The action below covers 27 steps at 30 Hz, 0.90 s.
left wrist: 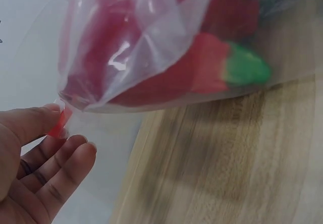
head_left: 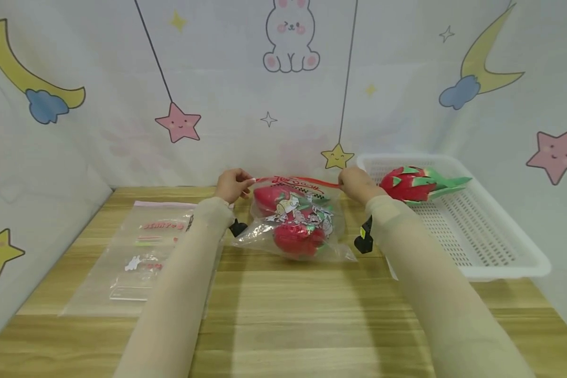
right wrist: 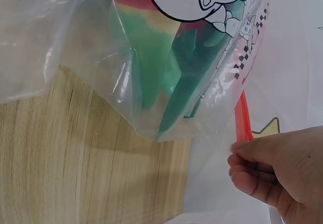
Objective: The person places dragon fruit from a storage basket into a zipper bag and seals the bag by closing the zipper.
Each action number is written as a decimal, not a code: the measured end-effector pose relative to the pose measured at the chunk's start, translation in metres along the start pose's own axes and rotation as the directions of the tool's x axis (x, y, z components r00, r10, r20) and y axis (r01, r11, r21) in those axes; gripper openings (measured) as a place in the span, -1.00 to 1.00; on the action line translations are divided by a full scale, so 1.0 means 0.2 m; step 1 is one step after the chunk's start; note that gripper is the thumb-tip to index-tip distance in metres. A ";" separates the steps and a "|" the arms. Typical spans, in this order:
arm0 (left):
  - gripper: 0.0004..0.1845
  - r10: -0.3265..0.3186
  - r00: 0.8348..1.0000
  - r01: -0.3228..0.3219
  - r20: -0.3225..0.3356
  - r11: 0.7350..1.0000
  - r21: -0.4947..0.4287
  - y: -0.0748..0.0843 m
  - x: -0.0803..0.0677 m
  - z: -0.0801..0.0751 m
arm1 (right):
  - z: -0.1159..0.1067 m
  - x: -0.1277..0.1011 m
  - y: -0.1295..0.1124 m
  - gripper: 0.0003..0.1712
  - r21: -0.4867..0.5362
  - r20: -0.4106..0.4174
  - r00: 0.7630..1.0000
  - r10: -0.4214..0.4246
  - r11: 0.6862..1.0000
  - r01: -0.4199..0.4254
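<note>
A clear zip bag [head_left: 260,233] with a red zip strip and printed cartoons lies at the table's middle, with red and green dragon fruits [head_left: 298,239] inside. My left hand [head_left: 232,185] pinches the left end of the strip between thumb and fingers; the left wrist view shows this hand [left wrist: 45,158] with the red strip end [left wrist: 61,122] at its fingertips. At the other end, my right hand [head_left: 356,184] pinches the strip. In the right wrist view the thumb and curled fingers of that hand [right wrist: 275,168] hold the red strip [right wrist: 243,118], beside green leaf tips [right wrist: 146,77] inside the bag.
To the left, a second clear bag [head_left: 108,262] with a pale pink top strip lies flat, partly behind my left sleeve. A white perforated basket [head_left: 510,231] stands on the right, holding another dragon fruit [head_left: 408,185]. Behind the wooden table [head_left: 288,315] hangs a printed curtain [head_left: 227,63].
</note>
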<state>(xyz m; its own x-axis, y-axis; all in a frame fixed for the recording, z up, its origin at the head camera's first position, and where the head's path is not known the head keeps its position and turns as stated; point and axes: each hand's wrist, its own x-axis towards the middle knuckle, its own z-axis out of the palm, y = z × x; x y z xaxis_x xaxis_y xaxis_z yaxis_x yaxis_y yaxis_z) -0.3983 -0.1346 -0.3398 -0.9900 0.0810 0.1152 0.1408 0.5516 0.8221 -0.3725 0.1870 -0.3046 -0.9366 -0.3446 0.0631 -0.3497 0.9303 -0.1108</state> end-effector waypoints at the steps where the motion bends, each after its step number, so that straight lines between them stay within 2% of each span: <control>1: -0.75 -0.003 1.000 0.003 -0.003 1.000 0.002 0.00 0.00 0.00 | 0.00 0.00 0.00 -0.78 0.002 0.004 1.000 0.004 1.000 -0.004; 11: -0.75 -0.038 0.999 0.037 0.025 0.999 0.037 -0.01 0.01 -0.02 | 0.00 -0.01 0.00 -0.78 0.014 0.023 1.000 0.017 1.000 -0.018; 18: -0.74 0.008 1.000 -0.008 0.006 0.998 0.058 -0.01 -0.01 -0.06 | -0.02 0.00 -0.01 -0.76 0.026 0.025 1.000 0.011 1.000 -0.011; 24: -0.72 0.011 1.000 -0.012 0.019 0.999 0.051 0.01 -0.03 -0.11 | -0.05 0.00 -0.03 -0.72 0.019 0.017 1.000 0.004 1.000 -0.005; 27: -0.71 0.051 0.999 -0.051 0.014 0.998 0.026 0.03 -0.05 -0.14 | -0.07 -0.02 -0.04 -0.69 0.024 0.008 1.000 0.005 1.000 -0.005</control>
<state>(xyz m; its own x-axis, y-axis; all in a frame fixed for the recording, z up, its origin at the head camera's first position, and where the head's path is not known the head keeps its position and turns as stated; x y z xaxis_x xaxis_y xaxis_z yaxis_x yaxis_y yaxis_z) -0.3873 -0.1556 -0.3197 -0.9814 0.1206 0.1491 0.1914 0.5682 0.8003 -0.3657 0.1821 -0.2902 -0.9384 -0.3414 0.0542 -0.3456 0.9286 -0.1349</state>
